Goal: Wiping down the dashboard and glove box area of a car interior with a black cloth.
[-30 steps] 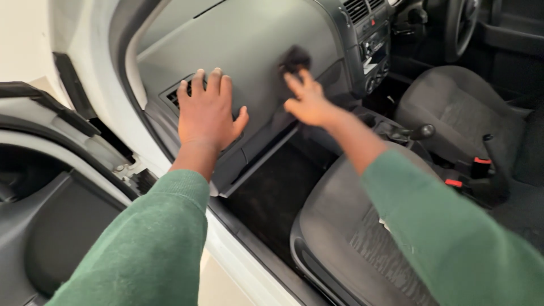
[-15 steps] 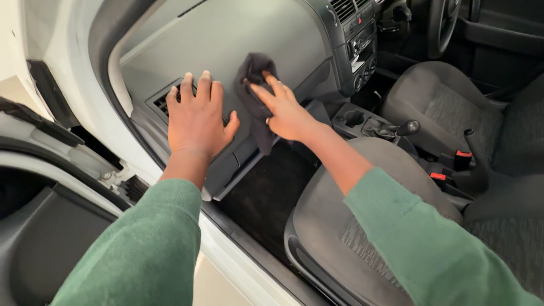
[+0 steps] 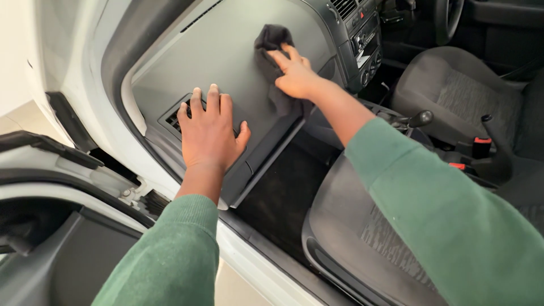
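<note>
A grey car dashboard is filling the upper centre of the frame, with a grey passenger seat lying lower right. The left hand is resting flat, fingers spread, holding nothing. The right hand is pressing a dark cloth against the dashboard at upper centre, hiding part of it.
</note>
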